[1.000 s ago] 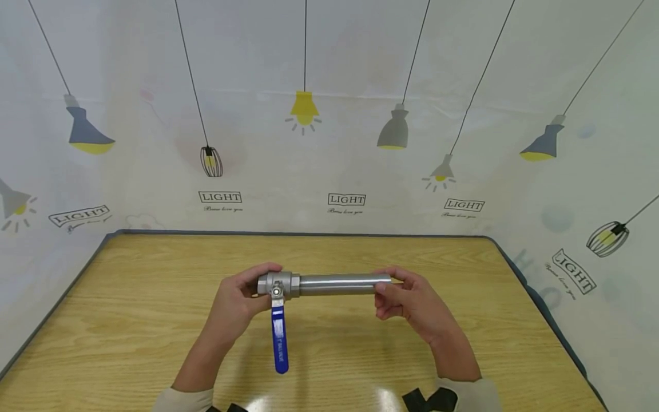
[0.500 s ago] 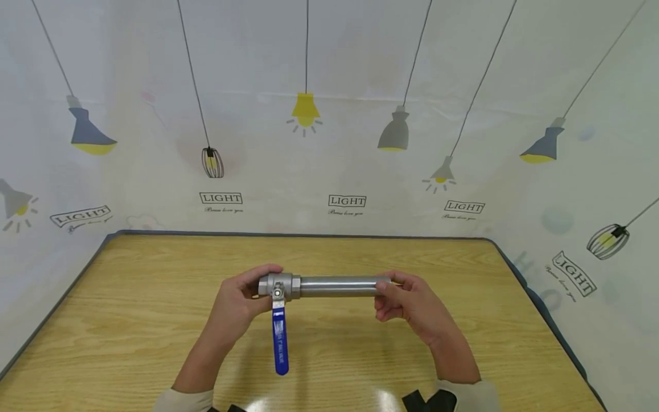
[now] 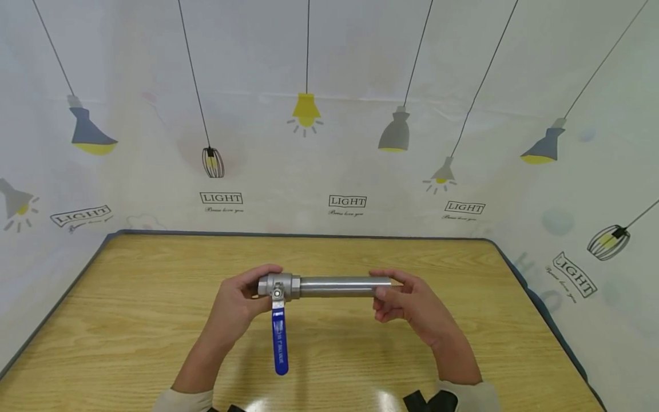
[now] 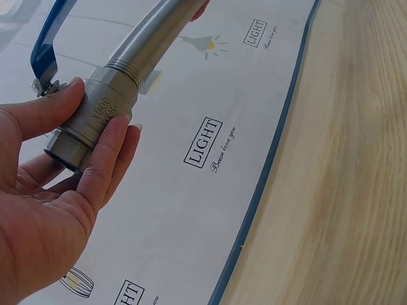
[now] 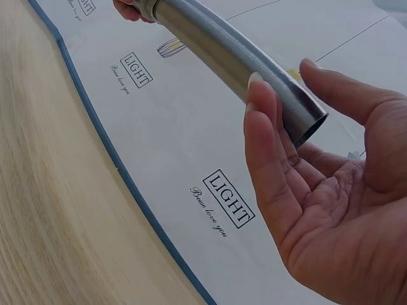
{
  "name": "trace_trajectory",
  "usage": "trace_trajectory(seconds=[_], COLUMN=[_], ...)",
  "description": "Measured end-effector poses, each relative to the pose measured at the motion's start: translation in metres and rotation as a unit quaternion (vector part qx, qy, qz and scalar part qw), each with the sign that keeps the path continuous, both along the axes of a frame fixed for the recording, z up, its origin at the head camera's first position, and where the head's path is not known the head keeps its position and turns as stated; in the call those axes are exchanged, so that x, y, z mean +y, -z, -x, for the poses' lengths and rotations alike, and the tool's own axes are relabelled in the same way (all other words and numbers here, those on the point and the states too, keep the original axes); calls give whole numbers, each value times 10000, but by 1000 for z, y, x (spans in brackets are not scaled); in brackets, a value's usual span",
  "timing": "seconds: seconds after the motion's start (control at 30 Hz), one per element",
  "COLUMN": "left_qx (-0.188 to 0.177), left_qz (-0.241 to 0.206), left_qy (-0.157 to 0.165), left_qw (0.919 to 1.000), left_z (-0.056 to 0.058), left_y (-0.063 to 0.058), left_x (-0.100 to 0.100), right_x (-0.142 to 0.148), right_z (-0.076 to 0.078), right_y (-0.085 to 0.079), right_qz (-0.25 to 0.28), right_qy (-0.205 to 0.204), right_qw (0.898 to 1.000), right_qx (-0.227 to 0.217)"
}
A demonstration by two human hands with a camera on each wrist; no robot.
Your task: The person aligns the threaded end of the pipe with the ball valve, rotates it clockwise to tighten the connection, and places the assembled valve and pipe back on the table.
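The left hand [image 3: 231, 303] is clasping the valve [image 3: 286, 281]; the right hand [image 3: 413, 300] is holding thumb and fingers apart, loosely around the end of the pipe [image 3: 337, 286].

The pipe [image 3: 334, 286] and valve [image 3: 284, 280] were silver; the handle [image 3: 280, 343] at six o'clock, blue; the table [image 3: 128, 320], grained tan; the backdrop [image 3: 257, 114] at twelve, lamp-printed white.

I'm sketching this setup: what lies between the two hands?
The head view shows the valve, then the pipe, between the left hand and the right hand.
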State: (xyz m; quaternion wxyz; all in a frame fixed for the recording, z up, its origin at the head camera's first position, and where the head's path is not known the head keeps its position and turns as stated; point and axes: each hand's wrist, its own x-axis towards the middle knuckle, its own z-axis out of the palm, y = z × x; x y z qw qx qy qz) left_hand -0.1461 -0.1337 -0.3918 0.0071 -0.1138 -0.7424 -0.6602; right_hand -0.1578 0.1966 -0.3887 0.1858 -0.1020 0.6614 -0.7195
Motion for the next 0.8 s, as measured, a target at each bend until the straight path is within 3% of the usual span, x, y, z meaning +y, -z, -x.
trace_trajectory(seconds=[0.53, 0.8], left_qx=[-43, 51], left_qz=[21, -53], left_qy=[-42, -14], left_qw=[10000, 10000], left_z=[-1, -2], left_y=[0, -2], left_x=[1, 3], right_x=[2, 1], right_z=[0, 0], right_y=[4, 0], right_qz=[347, 108], right_qy=[-170, -22], right_qw=[9992, 9999], right_qx=[91, -12])
